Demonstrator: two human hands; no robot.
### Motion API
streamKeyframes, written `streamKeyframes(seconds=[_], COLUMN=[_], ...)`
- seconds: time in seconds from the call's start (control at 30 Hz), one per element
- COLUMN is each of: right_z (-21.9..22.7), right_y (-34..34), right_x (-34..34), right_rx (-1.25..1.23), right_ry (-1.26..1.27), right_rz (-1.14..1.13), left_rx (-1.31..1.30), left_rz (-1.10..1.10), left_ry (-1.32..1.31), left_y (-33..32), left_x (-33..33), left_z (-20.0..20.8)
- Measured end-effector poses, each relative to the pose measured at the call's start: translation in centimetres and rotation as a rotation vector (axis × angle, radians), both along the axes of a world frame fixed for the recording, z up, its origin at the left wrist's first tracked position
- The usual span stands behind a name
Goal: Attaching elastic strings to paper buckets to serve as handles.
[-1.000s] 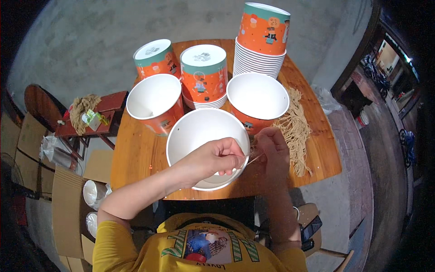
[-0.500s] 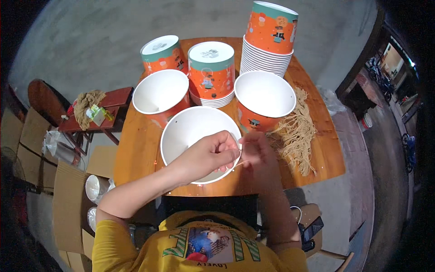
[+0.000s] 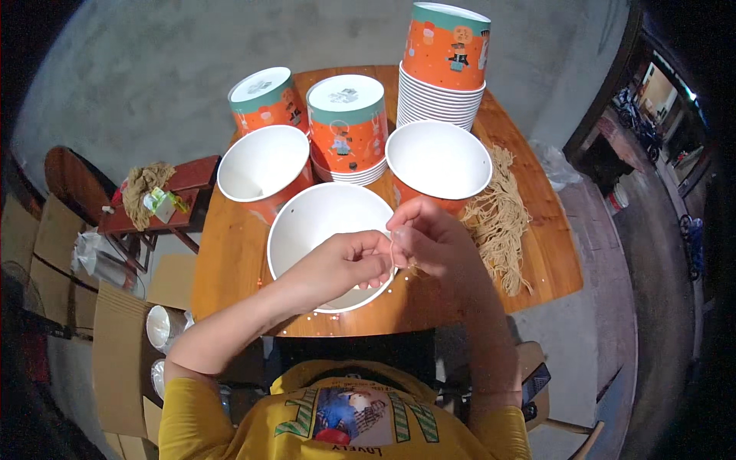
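while the left hand (image 3: 354, 264) and the right hand (image 3: 429, 238) meet at the right side of the front paper bucket (image 3: 326, 215), a thin, pale strand of string (image 3: 393, 250) runs between their fingertips. thumb and fingers of each are pinched on it; whether it passes through the bucket wall is hidden by the fingers. this bucket is open towards the wearer, white inside, with a small dark hole near its upper left rim.

just behind it are a left open bucket (image 3: 264, 159) and a right open bucket (image 3: 438, 159), both white inside and orange outside. between and behind these, an upside-down bucket stack (image 3: 349, 138) shows a green band above orange, with pale rims nested below. an upturned bucket (image 3: 267, 98) is at its left, and a taller bucket stack (image 3: 443, 57) rises at its right.

beside the right open bucket, a loose bundle of tan strings (image 3: 500, 230) spreads over the wooden bench (image 3: 552, 261) that carries all of these. off to the left, a low red seat (image 3: 184, 175) holds another tan bundle (image 3: 142, 193), and cardboard (image 3: 119, 330) lies below.
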State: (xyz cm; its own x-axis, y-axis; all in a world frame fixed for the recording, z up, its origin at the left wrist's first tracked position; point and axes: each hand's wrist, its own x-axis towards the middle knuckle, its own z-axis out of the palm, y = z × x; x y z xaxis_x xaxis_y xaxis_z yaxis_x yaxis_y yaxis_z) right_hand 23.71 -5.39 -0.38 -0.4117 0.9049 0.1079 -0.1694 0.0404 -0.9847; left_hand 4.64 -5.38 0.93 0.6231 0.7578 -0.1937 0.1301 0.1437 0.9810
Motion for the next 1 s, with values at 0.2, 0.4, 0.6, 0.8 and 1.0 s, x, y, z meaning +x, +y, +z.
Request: streamKeyframes(seconds=[0.2,0.4,0.6,0.8,1.0], right_z=[-2.0,-3.4,-3.1,-2.3,-3.6], right_y=[-0.1,-2.6,-4.5,-5.2,-5.3], right_x=[0.5,1.6,-0.5,-1.8,-1.1], right_rx=[0.081,0.498,0.558,0.501,0.735], right_ry=[-0.14,-0.414,-0.453,-0.469,-0.598], right_rz=[-0.267,-0.464,-0.544,-0.504,-0.522], left_rx=[-0.084,-0.111,-0.107,-0.242,-0.309], left_rz=[-0.035,-0.013,-0.025,-0.024,0.034], left_ry=[-0.001,0.008,-0.008,-0.017,-0.088], left_y=[0.6,1.1,1.2,1.2,1.1], left_x=[-0.1,0.4,0.7,0.3,-0.2], left_z=[0.0,-0.3,-0.1,0.6,0.6])
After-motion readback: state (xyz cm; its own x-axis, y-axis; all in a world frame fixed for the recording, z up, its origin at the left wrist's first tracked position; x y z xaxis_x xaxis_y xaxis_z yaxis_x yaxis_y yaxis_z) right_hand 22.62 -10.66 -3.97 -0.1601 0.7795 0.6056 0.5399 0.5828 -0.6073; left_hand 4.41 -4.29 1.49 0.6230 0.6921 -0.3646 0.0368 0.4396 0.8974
